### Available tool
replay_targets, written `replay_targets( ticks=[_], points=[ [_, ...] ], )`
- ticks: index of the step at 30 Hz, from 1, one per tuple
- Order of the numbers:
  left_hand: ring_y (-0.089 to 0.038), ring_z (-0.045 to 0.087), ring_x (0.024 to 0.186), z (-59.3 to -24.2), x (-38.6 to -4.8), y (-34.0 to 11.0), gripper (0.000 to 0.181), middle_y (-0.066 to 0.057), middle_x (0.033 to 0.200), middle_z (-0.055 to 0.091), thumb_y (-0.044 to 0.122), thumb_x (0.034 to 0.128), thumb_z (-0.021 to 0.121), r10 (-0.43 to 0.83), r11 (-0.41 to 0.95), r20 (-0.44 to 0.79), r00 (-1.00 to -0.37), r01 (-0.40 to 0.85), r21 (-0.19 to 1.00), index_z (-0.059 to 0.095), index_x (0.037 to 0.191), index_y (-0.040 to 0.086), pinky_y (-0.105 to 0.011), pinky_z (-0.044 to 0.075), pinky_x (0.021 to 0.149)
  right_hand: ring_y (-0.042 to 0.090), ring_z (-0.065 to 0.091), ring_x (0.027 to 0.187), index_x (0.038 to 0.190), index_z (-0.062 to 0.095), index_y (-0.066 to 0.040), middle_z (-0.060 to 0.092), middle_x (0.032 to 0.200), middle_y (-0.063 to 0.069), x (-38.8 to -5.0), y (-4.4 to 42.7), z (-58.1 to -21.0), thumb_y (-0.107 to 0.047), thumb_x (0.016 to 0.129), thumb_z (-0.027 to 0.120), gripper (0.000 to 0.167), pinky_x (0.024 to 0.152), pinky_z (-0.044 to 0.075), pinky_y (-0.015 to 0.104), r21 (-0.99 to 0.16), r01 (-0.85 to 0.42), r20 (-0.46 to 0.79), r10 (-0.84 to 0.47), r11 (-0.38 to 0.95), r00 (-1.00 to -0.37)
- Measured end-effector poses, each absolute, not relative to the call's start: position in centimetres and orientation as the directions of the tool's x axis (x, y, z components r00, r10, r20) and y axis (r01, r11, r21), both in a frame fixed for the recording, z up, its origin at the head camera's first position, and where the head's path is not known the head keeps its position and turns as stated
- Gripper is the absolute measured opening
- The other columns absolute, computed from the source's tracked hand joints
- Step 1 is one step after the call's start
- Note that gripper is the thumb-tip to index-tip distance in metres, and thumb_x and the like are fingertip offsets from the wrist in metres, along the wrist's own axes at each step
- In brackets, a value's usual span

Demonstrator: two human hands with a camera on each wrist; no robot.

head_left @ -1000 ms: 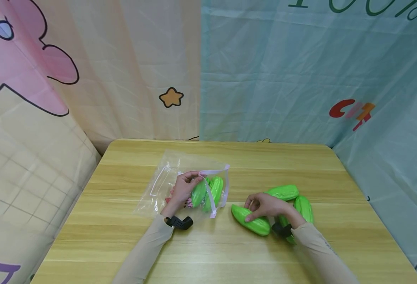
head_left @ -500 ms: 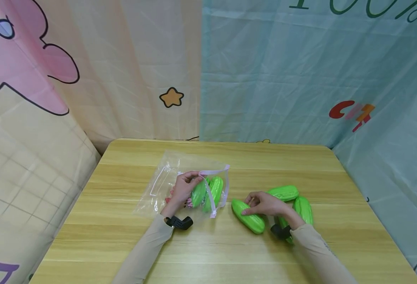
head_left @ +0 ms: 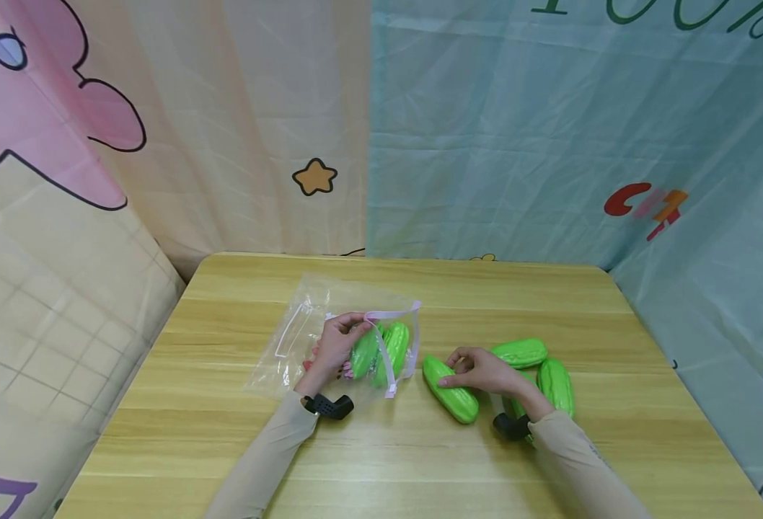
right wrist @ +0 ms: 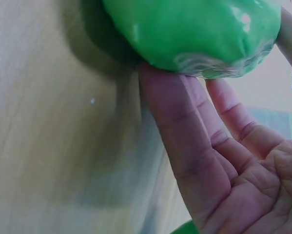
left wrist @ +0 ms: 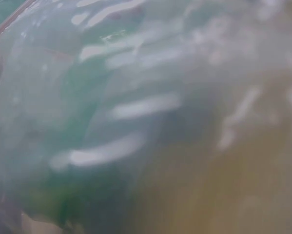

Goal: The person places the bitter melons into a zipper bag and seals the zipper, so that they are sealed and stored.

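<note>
left hand (head_left: 336, 342): its fingers pinch the lilac zip strip (head_left: 391, 315) of the clear bag (head_left: 306, 299).
clear bag: it lies on the counter (head_left: 368, 468); at least two green cucumbers (head_left: 394, 349) are inside, with small pink things.
right hand (head_left: 484, 371): its fingers and thumb hold one cucumber (head_left: 445, 395), just beside the bag; whether it touches the counter, i cannot tell.
other cucumbers (head_left: 555, 386): three lie near the right wrist, one partly hidden.
</note>
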State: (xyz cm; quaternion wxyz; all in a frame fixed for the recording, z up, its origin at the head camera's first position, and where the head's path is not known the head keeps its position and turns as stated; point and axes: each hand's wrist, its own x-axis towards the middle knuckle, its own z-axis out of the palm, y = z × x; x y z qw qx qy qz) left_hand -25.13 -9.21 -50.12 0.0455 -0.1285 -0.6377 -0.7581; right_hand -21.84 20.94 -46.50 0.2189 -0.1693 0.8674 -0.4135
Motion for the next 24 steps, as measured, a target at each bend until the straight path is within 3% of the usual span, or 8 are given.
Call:
replay_targets(
  ticks=[24],
  points=[
    [-0.012,0.061,0.088,-50.33,-25.21,-9.3,0.025,0.003,0.088,0.071,0.004,0.0866,0.068,0.096,-0.19,0.266,-0.959,0.245,0.951,0.062,0.104,-0.014,-0.018,0.047,0.068,0.018,0.055,0.065,0.107,0.057,-0.002,0.063,0.078,0.006,-21.89,20.48,-46.65,-0.037,0.078,0.078,0.05,0.058,0.047,0.032,-0.855,0.009,-0.233,-0.369,0.519,-0.9]
  ],
)
